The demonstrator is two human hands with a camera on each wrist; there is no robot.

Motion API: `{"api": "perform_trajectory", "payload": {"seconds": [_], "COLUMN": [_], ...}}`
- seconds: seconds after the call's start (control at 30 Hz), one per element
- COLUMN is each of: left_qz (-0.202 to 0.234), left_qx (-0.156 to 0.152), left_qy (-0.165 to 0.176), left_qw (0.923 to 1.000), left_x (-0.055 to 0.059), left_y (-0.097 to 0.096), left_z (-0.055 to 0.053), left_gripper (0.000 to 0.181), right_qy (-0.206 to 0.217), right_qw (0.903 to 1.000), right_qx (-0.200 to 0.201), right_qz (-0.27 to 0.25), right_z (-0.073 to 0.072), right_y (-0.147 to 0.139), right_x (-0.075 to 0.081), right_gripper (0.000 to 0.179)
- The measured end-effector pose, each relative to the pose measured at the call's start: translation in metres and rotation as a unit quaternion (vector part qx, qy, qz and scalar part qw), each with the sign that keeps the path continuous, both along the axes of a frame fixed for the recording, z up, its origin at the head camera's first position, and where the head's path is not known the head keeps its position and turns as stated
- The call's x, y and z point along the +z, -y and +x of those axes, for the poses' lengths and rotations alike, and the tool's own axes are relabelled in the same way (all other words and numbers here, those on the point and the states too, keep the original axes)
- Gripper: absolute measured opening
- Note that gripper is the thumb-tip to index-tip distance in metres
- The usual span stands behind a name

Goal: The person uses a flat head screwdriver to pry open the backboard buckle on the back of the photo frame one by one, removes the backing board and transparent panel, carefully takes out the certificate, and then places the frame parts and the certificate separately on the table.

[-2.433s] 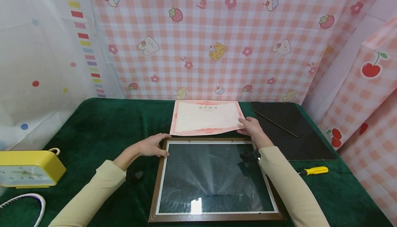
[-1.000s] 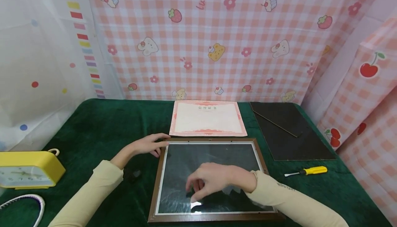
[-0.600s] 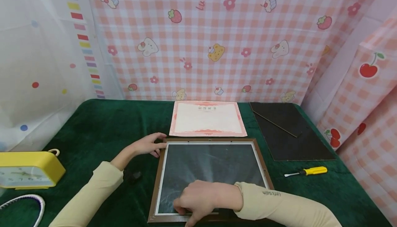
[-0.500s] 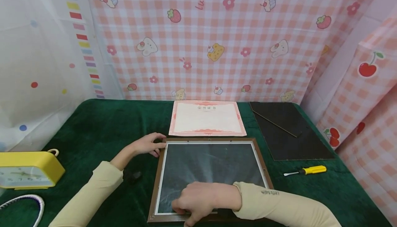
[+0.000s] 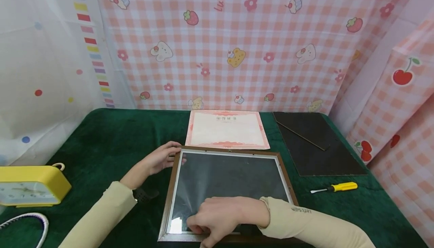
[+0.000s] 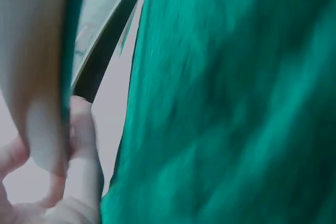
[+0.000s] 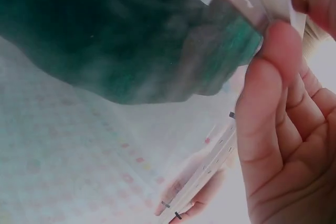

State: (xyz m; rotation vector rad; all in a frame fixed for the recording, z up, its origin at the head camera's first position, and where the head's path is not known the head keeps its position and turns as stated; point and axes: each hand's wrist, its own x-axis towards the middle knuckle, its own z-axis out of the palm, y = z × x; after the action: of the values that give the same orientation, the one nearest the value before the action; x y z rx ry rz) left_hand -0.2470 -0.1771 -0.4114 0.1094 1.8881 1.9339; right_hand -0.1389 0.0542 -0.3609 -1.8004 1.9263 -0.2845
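A brown picture frame (image 5: 172, 191) with a white inner border and a clear glass pane (image 5: 234, 176) tilts, its left side raised off the cloth. At its far left corner my left hand (image 5: 162, 159) grips the edge, and fingertips show through the glass. My right hand (image 5: 218, 216) pinches the near edge left of centre, curled fingers over the glass and thumb outside. In the left wrist view, the left hand's fingers (image 6: 81, 145) lie against the frame's edge (image 6: 100, 69). The right wrist view has the right hand's fingers (image 7: 265, 108) at the frame's edge, with cloth reflected in the glass.
Behind the frame lies a pink-bordered certificate (image 5: 227, 133). To the right are a black backing board (image 5: 315, 161) with a thin rod (image 5: 301, 135) on it and a yellow-handled screwdriver (image 5: 344, 186). A yellow clock (image 5: 57, 184) and a white cord (image 5: 45, 221) sit left on green cloth (image 5: 129, 135).
My right hand has left the certificate, crossed the glass and taken the frame's near edge. My left hand has gripped the far left corner, and the frame's left side has risen.
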Motion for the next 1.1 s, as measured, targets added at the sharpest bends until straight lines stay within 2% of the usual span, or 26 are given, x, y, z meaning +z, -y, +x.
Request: {"api": "perform_trajectory", "payload": {"seconds": [0.1, 0.23, 0.33, 0.4, 0.53, 0.67, 0.9, 1.1], "left_qz": [0.086, 0.169, 0.21, 0.22, 0.207, 0.176, 0.121, 0.074], "left_qx": [0.027, 0.051, 0.067, 0.072, 0.077, 0.065, 0.061, 0.059], "left_qy": [0.044, 0.079, 0.098, 0.1, 0.091, 0.077, 0.07, 0.065], "left_qw": [0.995, 0.9811, 0.9704, 0.9677, 0.9711, 0.9793, 0.9884, 0.9934], "left_x": [-0.004, -0.007, -0.008, -0.008, -0.009, -0.01, -0.012, -0.012], "left_y": [-0.005, -0.013, -0.018, -0.02, -0.02, -0.019, -0.018, -0.017], "left_z": [0.003, 0.008, 0.011, 0.013, 0.013, 0.011, 0.009, 0.007], "left_gripper": [0.026, 0.021, 0.017, 0.018, 0.017, 0.019, 0.03, 0.042], "right_qy": [0.002, 0.002, 0.014, 0.027, 0.045, 0.035, -0.034, -0.085], "right_qw": [1.0, 1.0, 0.9998, 0.9995, 0.9978, 0.9969, 0.9974, 0.9948], "right_qx": [-0.003, -0.004, -0.008, -0.016, -0.04, -0.049, -0.052, -0.055], "right_qz": [-0.003, -0.007, -0.006, -0.007, -0.029, -0.052, -0.037, -0.002], "right_z": [0.0, -0.001, -0.002, -0.003, -0.007, -0.009, -0.008, -0.007], "right_y": [-0.001, -0.003, -0.004, -0.005, -0.006, -0.002, 0.014, 0.026], "right_x": [0.0, -0.002, -0.002, -0.002, -0.001, 0.0, 0.006, 0.004], "right_gripper": [0.012, 0.013, 0.013, 0.013, 0.022, 0.039, 0.05, 0.046]}}
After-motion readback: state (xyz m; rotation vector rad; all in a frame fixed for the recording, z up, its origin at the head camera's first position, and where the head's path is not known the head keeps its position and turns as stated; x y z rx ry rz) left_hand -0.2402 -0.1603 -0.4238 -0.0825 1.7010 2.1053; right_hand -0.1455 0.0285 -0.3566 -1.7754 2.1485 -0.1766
